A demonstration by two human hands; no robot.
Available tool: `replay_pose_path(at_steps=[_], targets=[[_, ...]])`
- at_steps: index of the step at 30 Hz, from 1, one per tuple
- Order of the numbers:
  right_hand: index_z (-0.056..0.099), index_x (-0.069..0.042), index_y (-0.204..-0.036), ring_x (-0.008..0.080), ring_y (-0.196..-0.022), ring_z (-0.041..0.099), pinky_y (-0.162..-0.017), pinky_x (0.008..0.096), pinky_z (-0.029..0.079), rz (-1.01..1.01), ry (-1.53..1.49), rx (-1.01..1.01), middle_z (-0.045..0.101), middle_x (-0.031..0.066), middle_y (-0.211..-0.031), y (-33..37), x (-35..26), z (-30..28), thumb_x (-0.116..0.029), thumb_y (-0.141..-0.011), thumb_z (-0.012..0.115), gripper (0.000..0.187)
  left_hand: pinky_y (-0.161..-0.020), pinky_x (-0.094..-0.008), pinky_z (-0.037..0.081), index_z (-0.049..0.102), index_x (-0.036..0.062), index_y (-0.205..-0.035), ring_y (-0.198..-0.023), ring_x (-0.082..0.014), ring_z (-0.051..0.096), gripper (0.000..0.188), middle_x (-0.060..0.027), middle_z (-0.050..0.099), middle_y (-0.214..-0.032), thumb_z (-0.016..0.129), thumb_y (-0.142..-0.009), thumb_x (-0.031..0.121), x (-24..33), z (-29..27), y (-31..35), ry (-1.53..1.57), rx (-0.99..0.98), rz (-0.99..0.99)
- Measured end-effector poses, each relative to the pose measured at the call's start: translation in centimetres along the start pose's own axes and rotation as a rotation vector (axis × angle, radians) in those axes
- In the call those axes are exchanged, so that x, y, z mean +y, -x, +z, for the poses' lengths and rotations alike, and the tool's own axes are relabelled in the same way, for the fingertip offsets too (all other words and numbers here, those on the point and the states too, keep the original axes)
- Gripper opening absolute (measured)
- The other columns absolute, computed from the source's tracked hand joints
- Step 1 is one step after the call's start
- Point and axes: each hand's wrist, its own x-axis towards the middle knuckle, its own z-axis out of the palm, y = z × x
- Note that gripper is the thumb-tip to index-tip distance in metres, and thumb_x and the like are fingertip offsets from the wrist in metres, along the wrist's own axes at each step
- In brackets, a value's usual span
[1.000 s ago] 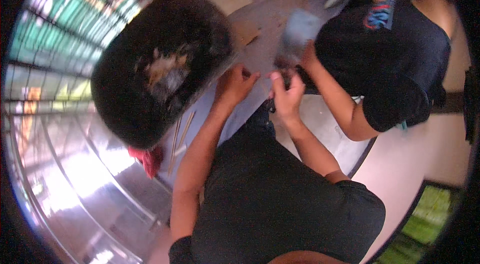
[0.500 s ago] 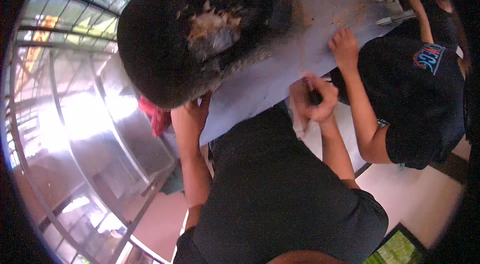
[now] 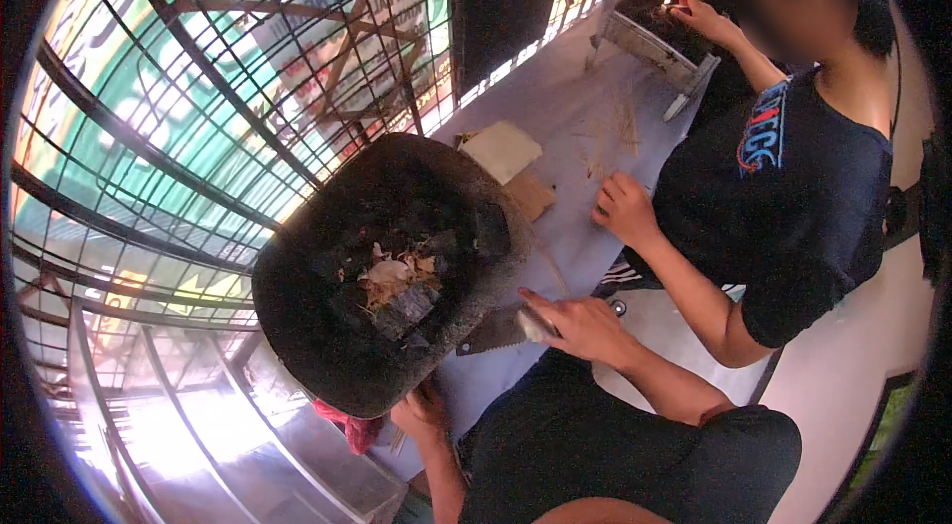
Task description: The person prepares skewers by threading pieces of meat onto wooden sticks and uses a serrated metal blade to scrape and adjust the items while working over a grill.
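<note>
A large dark basin-shaped stove [image 3: 486, 296] stands on the table in front of me. Black charcoal [image 3: 402, 314] lies inside it, topped with pale, crumpled scraps [image 3: 389, 271]. My right hand [image 3: 587, 328] is closed around the pale handle of a flat-bladed tool [image 3: 496, 334], whose dark blade has a hole near its end. That blade lies low along the stove's right side. At the stove's near edge is my left hand [image 3: 421, 412], with its fingers partly hidden below the rim. Thin sticks [image 3: 399, 440] show beside it; whether it grips them is unclear.
A co-worker in a black shirt [image 3: 773, 197] stands at my right. One of their hands [image 3: 625, 212] is at the table; the other [image 3: 699, 13] is above a metal charcoal grill [image 3: 654, 63]. Cardboard pieces [image 3: 504, 149], loose sticks [image 3: 625, 127] and red plastic [image 3: 349, 425] lie about. Metal window bars [image 3: 268, 142] rise behind.
The view has swung up and right, showing more of the bars, grill and co-worker. My right hand has come closer to the stove with the tool. My left hand stays by the near rim.
</note>
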Motion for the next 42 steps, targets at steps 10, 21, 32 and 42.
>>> replay_pose_path(at_steps=[10,21,32,42], targets=[[0.052,-0.005,-0.115,0.043,-0.094,0.059,-0.078,0.048,0.048,0.03,-0.032,-0.059,0.062,0.0219,-0.1,-1.8,0.0,2.0,-0.024,-0.074,0.076,0.051,-0.066,-0.045,0.045,0.067,0.0085,-0.086,-0.073,-0.0367,0.06,0.019,-0.0126,0.068,-0.088,0.076,-0.073,0.019,0.8,-1.8,2.0,0.097,-0.151,-0.198],[0.053,-0.003,-0.105,0.0438,-0.091,0.061,-0.076,0.0475,0.047,0.047,0.003,-0.102,0.064,0.0223,-0.095,-3.1,0.2,1.4,-0.025,-0.071,0.08,0.05,-0.074,-0.0419,0.049,0.072,0.0137,-0.09,-0.085,-0.0335,0.065,0.022,-0.0087,0.07,-0.094,0.081,-0.07,0.012,2.1,-3.4,-0.8,0.109,-0.029,-0.111],[0.047,-0.005,-0.133,0.0437,-0.102,0.06,-0.084,0.0466,0.047,0.069,-0.029,-0.136,0.064,0.0256,-0.106,-2.7,0.6,-1.7,-0.024,-0.07,0.082,0.075,-0.079,-0.0369,0.046,0.071,0.0084,-0.092,-0.079,-0.0269,0.063,0.018,-0.0099,0.068,-0.087,0.071,-0.075,0.002,2.4,-8.9,-1.9,0.215,0.015,-0.252],[0.048,-0.006,-0.131,0.0428,-0.095,0.06,-0.079,0.0475,0.048,0.077,-0.026,-0.176,0.063,0.0235,-0.105,-2.8,-1.2,0.6,-0.025,-0.074,0.077,0.066,-0.089,-0.0398,0.044,0.072,0.0098,-0.096,-0.093,-0.0313,0.061,0.02,-0.0116,0.067,-0.098,0.074,-0.077,0.011,1.2,-7.3,-0.1,0.191,-0.276,-0.301]])
